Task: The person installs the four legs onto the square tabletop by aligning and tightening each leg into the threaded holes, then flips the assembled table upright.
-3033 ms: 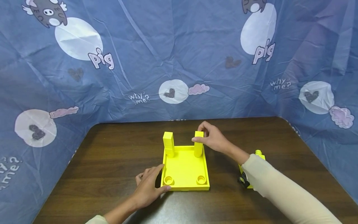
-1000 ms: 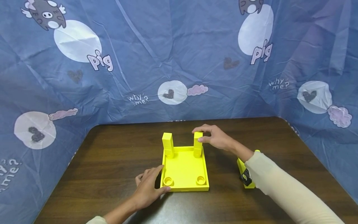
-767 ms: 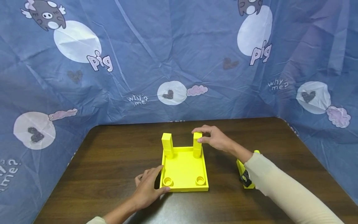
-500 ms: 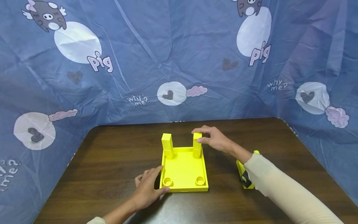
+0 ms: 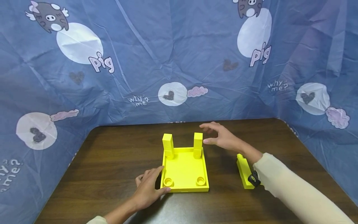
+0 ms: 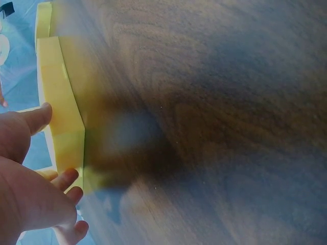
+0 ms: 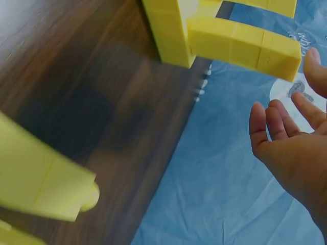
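Note:
A yellow square tray-like base (image 5: 184, 169) with a raised rim lies on the table. Two square yellow posts, a left post (image 5: 168, 146) and a right post (image 5: 198, 144), stand upright at its far corners. Round sockets (image 5: 200, 181) sit at both near corners. My left hand (image 5: 148, 191) holds the near left corner, thumb at the front wall and fingers along the left side. Just right of the right post, my right hand (image 5: 223, 137) has its fingers spread and holds nothing; the right wrist view shows a gap between the fingers and the post (image 7: 245, 46).
A loose yellow post (image 5: 244, 171) with a round peg end lies right of the base, near my right forearm. Another yellow piece (image 7: 15, 236) shows beside it in the right wrist view. A blue printed cloth (image 5: 179, 62) hangs behind the wooden table (image 5: 112, 155).
My right hand has let go of the right post and moved off to the right. That post stays upright in its corner. My left hand has stayed at the base's corner.

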Tool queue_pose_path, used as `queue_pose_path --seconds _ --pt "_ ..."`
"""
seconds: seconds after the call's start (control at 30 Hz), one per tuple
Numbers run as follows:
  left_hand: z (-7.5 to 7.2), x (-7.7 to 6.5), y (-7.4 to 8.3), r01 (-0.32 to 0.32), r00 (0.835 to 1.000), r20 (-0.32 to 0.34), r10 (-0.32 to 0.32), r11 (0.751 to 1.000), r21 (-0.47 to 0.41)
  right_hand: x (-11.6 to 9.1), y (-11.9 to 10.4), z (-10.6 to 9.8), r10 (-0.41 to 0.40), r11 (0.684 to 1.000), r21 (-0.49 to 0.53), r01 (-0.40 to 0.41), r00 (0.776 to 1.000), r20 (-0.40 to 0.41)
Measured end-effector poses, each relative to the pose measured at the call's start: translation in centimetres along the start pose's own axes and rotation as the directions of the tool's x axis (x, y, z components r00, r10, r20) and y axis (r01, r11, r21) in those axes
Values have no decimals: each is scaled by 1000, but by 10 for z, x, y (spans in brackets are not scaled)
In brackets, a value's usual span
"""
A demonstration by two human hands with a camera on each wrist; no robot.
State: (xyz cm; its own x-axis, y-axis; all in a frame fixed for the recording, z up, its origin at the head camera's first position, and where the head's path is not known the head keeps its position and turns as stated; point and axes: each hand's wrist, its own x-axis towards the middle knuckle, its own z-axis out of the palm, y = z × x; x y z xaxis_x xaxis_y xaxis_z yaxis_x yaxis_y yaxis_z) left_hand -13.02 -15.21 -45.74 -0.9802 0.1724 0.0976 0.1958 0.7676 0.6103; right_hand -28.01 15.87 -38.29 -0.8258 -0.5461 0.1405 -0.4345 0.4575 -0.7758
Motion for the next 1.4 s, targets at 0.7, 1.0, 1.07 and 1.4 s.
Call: queue_pose_path --seconds 0.7,1.0,1.07,1.4 --pt "-1 0 -1 15 1000 14 -15 1000 -2 -49 12 -6 -24 970 -240 28 1000 19" --pt "-2 0 1 16 1000 19 -16 1000 -6 -76 14 -12 -39 962 -268 51 998 50" --pt "-2 0 1 17 1000 22 -16 1000 -6 -83 17 -13 -18 963 -267 33 998 61" --pt "-1 1 1 11 1000 21 -11 1000 -5 -106 26 -19 -3 955 -295 29 996 89"
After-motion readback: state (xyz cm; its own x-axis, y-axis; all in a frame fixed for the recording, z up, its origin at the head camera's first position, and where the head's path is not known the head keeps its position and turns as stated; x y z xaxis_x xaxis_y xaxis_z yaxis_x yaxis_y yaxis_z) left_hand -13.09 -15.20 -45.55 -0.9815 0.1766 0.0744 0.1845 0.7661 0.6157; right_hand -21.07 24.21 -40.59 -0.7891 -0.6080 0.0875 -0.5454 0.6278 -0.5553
